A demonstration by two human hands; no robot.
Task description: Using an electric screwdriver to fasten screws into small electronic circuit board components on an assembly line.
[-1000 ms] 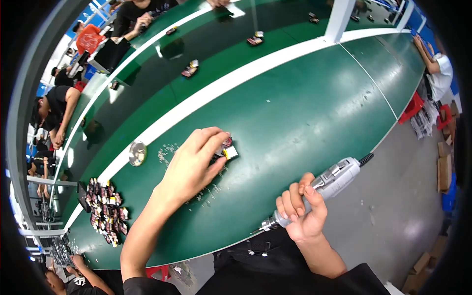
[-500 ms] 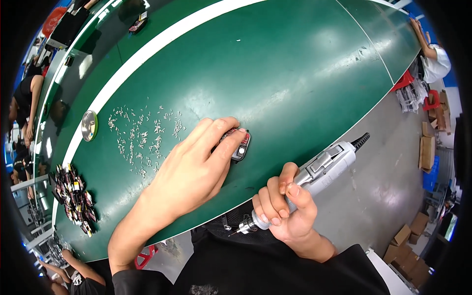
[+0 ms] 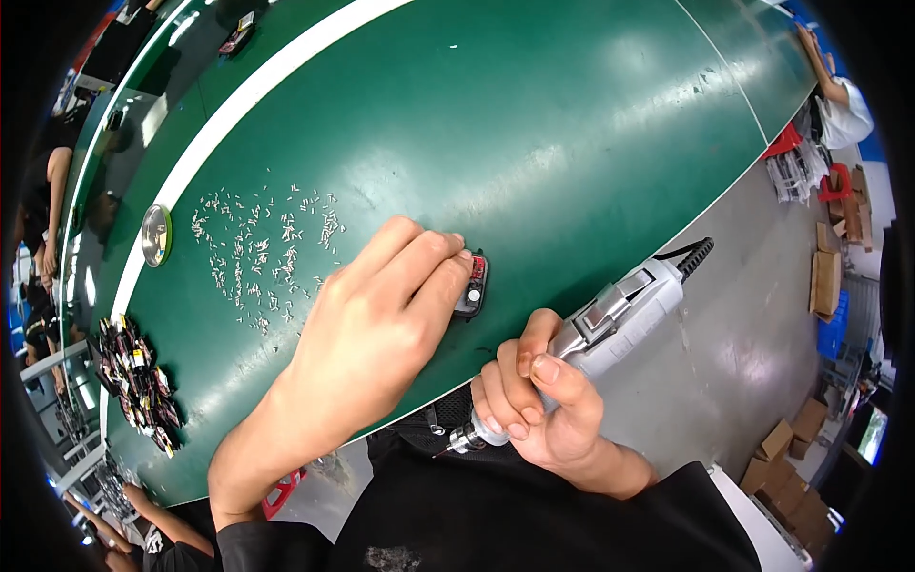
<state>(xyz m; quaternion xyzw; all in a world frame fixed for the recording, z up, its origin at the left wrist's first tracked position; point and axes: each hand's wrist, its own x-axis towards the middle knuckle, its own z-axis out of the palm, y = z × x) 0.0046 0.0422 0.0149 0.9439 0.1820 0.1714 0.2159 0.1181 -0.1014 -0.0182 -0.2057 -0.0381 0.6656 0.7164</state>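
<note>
two bare hands at the near side of a green table (image 3: 572,143): the left hand (image 3: 381,310) grips a small dark casing (image 3: 474,286) with red and white details by its left side, the casing resting on the tabletop near the front edge; the right hand (image 3: 538,396) is wrapped around a grey electric screwdriver (image 3: 620,319), its thin bit (image 3: 440,453) beyond the table edge, above the wearer's lap and apart from the casing. compared with one second ago, when the left hand arched over a unit showing a yellow-and-white part beside the loose pieces, the casing now lies apart from them and nearer the edge; this suggests that it is being positioned while the driver is held off. left of the hand, small silver screw-like pieces (image 3: 257,253) lie scattered directly on the table. farther left, a shallow round dish (image 3: 155,235) with a green rim shows a shiny interior; its contents cannot be made out. nearer the wearer on that side, similar dark units (image 3: 138,381) form a heap. at far right, open cardboard boxes (image 3: 810,419) stand on the floor, contents indistinct.
</note>
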